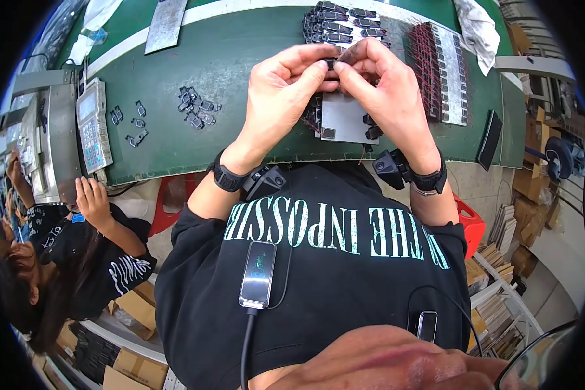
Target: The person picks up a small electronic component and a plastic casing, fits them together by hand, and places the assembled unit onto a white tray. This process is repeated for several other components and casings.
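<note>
Over the green work table (240, 140), my left hand (276, 88) and my right hand (393, 88) meet with thumbs and fingertips together. Between them they pinch a small black part (331, 63), mostly covered by the fingers, so its exact kind does not show. Below the hands lies a grey metal plate (350, 118) with a few small black pieces along its edges. Just beyond the fingers, many small black housings (335, 27) sit in rows. A loose pile of similar black pieces (198, 107) rests to the left of my left hand.
Rows of parts with red wires (426, 75) stand on the right beside a black phone (490, 140). A keypad device (94, 127) and a co-worker's hand (94, 203) are at the left. Another metal plate (166, 26) and a white cloth (478, 32) lie farther back.
</note>
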{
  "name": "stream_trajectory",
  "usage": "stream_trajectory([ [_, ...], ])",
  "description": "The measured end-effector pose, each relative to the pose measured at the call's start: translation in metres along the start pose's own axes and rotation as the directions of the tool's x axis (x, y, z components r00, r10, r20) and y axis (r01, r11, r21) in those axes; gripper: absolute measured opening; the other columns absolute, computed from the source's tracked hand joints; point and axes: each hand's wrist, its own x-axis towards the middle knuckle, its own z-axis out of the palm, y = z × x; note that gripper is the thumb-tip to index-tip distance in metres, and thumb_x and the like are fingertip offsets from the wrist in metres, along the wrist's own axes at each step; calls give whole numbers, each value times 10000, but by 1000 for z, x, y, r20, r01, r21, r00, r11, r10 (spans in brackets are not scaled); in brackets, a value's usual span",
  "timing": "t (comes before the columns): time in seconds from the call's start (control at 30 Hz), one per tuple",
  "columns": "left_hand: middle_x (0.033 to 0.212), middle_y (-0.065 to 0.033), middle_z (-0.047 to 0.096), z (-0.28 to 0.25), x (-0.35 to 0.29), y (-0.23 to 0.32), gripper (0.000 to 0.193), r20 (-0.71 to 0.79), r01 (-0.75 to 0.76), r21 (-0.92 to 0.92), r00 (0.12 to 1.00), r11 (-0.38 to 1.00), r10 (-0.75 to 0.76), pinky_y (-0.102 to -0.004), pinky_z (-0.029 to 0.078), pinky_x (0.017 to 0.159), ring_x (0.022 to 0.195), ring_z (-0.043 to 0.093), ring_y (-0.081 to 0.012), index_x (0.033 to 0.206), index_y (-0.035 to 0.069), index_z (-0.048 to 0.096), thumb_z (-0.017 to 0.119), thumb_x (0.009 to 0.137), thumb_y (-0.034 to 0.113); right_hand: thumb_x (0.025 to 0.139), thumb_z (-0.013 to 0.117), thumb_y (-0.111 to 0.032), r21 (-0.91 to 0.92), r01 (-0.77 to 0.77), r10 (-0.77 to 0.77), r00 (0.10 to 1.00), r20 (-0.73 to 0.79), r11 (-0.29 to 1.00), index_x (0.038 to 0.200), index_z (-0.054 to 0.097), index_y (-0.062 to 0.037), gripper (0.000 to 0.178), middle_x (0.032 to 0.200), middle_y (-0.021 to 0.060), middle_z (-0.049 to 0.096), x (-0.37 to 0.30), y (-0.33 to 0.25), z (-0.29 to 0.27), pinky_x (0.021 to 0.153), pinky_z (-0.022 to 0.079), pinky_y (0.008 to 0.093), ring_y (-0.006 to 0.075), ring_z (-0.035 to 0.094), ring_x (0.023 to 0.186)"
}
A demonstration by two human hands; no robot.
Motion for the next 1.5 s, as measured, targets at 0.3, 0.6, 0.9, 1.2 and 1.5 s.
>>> stream_trajectory([
  [0.3,1108,-151,681,8,-2,6,380,-69,-190,-16,980,982,188,-274,577,823,924,683,-148,1316,-35,505,587,947,7,904,660,-88,17,223,-220,970,-104,975,1071,665,-10,185,959,51,626,1,3,0,692,491,214,75,604,770],
  [0.6,843,-13,691,42,-8,22,97,-358,-209,371,867,905,347,-230,502,619,669,626,-99,986,8,684,660,906,58,931,639,-67,259,171,-149,984,-102,951,1081,656,3,166,976,9,633,-3,7,1,742,490,199,54,600,838],
  [0.9,945,-106,724,10,-6,5,237,-95,-248,265,955,932,281,-238,577,740,821,704,-138,1164,-48,632,599,947,41,948,628,-127,586,-113,20,986,163,802,1075,637,-9,174,898,15,651,1,11,-10,771,535,237,90,642,821],
  [1.2,967,-120,709,2,-7,13,215,-54,-134,98,989,986,140,-240,580,768,846,697,-141,1134,-67,643,576,965,48,928,660,-146,600,-218,82,966,246,770,1071,617,30,231,941,76,664,5,16,-9,748,553,249,126,667,811],
  [1.5,932,-107,713,8,-11,11,202,-68,-152,203,983,967,169,-236,579,748,816,693,-129,1111,-65,652,590,948,36,958,593,-88,224,52,-57,998,16,973,1055,586,16,142,923,42,640,-10,0,9,738,535,233,96,643,791],
])
